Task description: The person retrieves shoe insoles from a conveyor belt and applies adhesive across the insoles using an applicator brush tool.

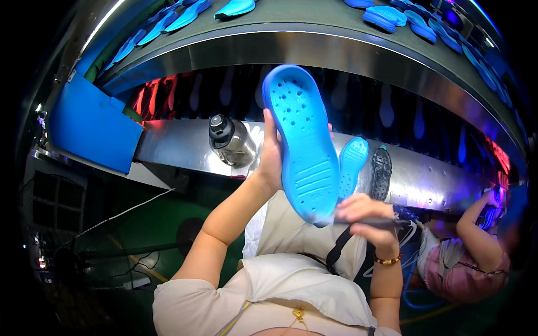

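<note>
One blue sole (305, 145) was held up mid-scene, in front of the steel ledge (185, 143), its many-holed end far and its ridged end near. The left hand (272, 154) gripped it from the left side, with fingertips showing past the right edge; the right hand's (367, 215) fingers were closed around a slim dark tool (393, 223), blurred, its tip at or just beside the sole's near end. Work there seemed under way and unfinished; whether the rest of the rim was done could not be told. A second blue sole (353, 159) and a black sole (381, 173) lay unheld on the ledge to the right, and more blue pieces (235, 8) lay on the far belt (314, 14), their finish unclear.
</note>
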Tool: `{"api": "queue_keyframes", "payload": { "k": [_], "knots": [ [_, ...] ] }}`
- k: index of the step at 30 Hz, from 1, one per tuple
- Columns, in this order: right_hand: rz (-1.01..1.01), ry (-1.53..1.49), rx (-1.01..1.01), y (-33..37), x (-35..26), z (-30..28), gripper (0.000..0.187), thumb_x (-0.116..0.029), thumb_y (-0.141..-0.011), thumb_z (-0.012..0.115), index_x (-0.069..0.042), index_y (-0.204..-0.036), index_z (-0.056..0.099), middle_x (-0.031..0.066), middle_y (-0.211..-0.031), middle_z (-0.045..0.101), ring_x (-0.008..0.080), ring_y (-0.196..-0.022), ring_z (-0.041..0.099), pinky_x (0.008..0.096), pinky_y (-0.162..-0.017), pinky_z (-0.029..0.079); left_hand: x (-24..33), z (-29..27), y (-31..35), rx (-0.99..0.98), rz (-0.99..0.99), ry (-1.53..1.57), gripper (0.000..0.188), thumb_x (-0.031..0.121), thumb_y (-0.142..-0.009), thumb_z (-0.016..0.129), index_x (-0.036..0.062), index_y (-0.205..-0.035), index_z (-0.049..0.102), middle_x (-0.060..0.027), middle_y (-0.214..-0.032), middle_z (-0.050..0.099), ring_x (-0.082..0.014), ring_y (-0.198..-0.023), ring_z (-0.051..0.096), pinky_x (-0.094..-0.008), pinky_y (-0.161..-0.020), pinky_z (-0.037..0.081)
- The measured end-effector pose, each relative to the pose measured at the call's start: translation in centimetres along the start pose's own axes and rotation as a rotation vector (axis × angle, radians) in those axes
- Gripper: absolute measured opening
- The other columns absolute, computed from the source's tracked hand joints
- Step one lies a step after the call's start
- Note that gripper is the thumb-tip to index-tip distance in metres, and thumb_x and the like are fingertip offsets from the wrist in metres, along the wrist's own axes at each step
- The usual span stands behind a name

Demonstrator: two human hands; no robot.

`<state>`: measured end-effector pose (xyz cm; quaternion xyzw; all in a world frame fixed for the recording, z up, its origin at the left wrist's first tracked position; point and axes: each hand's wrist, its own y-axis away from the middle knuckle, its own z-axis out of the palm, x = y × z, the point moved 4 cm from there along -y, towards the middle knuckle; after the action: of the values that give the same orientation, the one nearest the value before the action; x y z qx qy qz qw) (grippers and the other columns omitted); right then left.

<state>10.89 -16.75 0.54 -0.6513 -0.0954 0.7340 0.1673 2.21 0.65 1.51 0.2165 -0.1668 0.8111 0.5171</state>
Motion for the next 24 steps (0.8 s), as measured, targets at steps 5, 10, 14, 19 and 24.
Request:
{"api": "queue_keyframes", "payload": {
  "k": [5,10,14,19,24],
  "knots": [
    [-0.019,-0.194,0.360,0.6,1.6,0.1,0.017,0.004,-0.074,0.060,0.005,-0.091,0.057,0.0187,-0.097,0.060,0.0253,-0.097,0.057,0.0360,-0.089,0.042,-1.4,0.6,1.2,0.027,0.049,0.153,0.077,0.064,-0.084,0.025,0.0017,-0.127,0.036,-0.0146,-0.120,0.049,-0.0267,-0.109,0.049,-0.0400,-0.096,0.037],
    [-0.021,0.066,0.390,0.5,0.1,2.7,0.018,0.004,-0.074,0.061,0.005,-0.092,0.057,0.0179,-0.098,0.060,0.0245,-0.095,0.058,0.0328,-0.087,0.043,-3.6,-0.2,2.2,0.094,0.061,-0.024,0.056,0.039,-0.089,0.035,-0.0040,-0.124,0.038,-0.0184,-0.118,0.051,-0.0282,-0.105,0.053,-0.0399,-0.093,0.041],
    [-0.106,0.264,0.354,-0.1,-1.2,1.8,0.018,0.006,-0.070,0.061,0.004,-0.088,0.059,0.0184,-0.092,0.063,0.0242,-0.085,0.062,0.0308,-0.077,0.048,-2.7,0.1,1.3,-0.050,0.106,0.242,0.050,0.035,-0.087,0.039,-0.0042,-0.118,0.045,-0.0177,-0.111,0.056,-0.0264,-0.099,0.057,-0.0391,-0.089,0.043],
    [-0.129,0.323,0.149,-1.5,-2.2,2.9,0.018,0.006,-0.068,0.063,0.005,-0.085,0.061,0.0199,-0.090,0.063,0.0259,-0.087,0.063,0.0321,-0.080,0.048,-2.5,0.9,1.0,-0.154,0.090,0.297,0.049,0.034,-0.087,0.039,-0.0036,-0.117,0.047,-0.0179,-0.112,0.056,-0.0272,-0.099,0.057,-0.0396,-0.090,0.043],
    [-0.115,0.418,0.189,-2.0,-2.9,0.7,0.019,0.003,-0.066,0.065,0.002,-0.084,0.062,0.0172,-0.088,0.064,0.0246,-0.083,0.064,0.0313,-0.078,0.049,-2.0,1.3,1.1,-0.134,0.028,0.271,0.046,0.032,-0.086,0.041,-0.0035,-0.115,0.049,-0.0180,-0.110,0.057,-0.0277,-0.097,0.058,-0.0399,-0.090,0.043]
  ]
}}
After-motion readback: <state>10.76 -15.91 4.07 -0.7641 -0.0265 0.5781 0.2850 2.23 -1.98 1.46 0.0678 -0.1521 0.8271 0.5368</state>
